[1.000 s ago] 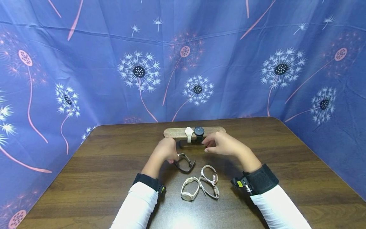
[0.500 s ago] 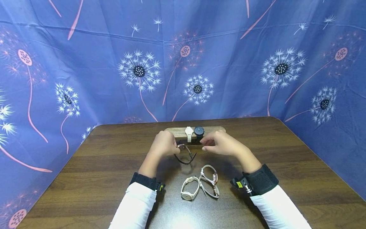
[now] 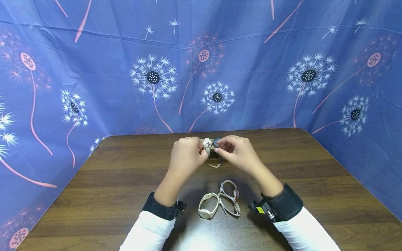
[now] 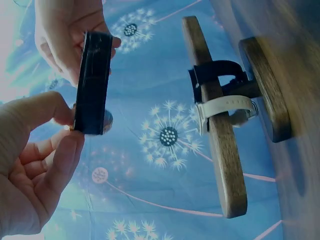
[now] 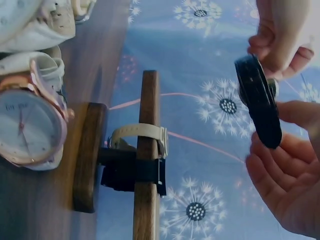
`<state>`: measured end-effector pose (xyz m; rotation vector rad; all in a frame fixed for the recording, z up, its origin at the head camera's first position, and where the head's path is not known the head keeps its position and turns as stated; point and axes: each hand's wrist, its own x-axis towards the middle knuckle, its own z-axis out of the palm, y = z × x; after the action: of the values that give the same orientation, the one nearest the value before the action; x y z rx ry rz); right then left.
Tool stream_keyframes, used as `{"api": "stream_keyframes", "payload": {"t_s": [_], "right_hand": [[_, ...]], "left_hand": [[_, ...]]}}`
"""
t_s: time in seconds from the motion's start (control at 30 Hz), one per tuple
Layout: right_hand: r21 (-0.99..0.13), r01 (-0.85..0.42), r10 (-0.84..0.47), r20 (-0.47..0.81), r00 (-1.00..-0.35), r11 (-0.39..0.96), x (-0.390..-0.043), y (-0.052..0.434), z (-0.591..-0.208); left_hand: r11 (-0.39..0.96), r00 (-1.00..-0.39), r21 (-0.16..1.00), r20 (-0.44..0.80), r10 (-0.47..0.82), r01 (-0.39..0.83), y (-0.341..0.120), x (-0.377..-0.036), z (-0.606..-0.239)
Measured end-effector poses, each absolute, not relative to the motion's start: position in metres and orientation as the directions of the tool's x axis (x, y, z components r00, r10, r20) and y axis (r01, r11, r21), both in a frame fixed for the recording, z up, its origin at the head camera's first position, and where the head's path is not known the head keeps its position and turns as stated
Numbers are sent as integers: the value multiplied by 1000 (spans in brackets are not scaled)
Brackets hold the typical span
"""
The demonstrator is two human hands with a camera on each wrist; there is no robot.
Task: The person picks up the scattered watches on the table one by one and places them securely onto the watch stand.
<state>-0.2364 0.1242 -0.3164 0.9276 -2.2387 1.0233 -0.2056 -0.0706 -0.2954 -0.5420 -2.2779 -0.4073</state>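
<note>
Head view: both hands lifted over the far middle of the tabletop (image 3: 94, 195), left hand (image 3: 186, 157) and right hand (image 3: 238, 153) each pinching one end of a dark-strapped watch (image 3: 214, 163) stretched between them, its strap sagging below the fingers.
Stand: the wooden watch stand (image 3: 209, 145) sits just beyond the hands, mostly hidden by them; both hands equally near it.
Near side: a white watch (image 3: 208, 206) and a rose-gold watch (image 3: 230, 198) lie on the tabletop between the wrists, touching each other.
Left wrist view: the dark-strapped watch (image 4: 93, 82) runs hand to hand, roughly parallel to the stand's crossbar (image 4: 215, 120); a beige watch (image 4: 225, 107) and a black watch (image 4: 215, 75) already wrap the bar, with bare bar free at both ends.
Right wrist view: open air between the held strap (image 5: 260, 102) and the crossbar (image 5: 146, 165); grip clamped, fingers curled on the strap end.
</note>
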Motion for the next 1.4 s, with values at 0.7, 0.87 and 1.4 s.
{"api": "stream_keyframes", "payload": {"t_s": [0.7,0.87,1.4], "right_hand": [[-355,-746,-146,846,-513,563,-237,121,-319],[-535,-725,-140,755,-641,434,-235,121,-317],[-727,-648,-114,681,-724,-227,-229,117,-316]], "left_hand": [[413,-705,577,633,319,705,-84,-208,-284],[257,-684,641,612,398,723,-95,-213,-284],[69,-484,504,770,416,861,-74,-209,-288]]}}
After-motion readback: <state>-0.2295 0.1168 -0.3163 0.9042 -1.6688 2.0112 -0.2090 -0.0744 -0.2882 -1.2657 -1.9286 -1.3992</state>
